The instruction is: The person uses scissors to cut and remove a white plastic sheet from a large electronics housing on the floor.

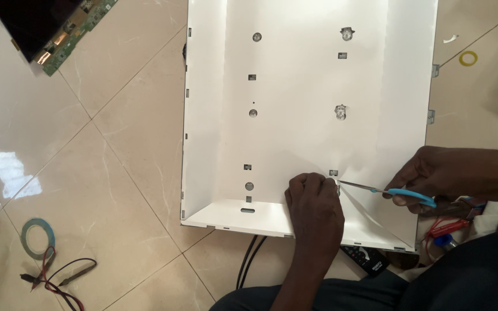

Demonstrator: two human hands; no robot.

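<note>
A white reflector sheet [295,103] lies in a shallow panel tray [203,115] on tiled floor. The left hand [312,201] presses it, fingers curled; the right hand [439,175] grips blue-handled scissors [399,194]. The sheet looks thin, light, floppy — likely creases easily; best held flat near the cut.

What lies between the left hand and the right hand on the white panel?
In the head view, only the scissors' blades span the bare white panel between left hand and right hand.

Home repair spot: tiled floor [105,190], circuit board [70,34], test leads [59,279].
</note>
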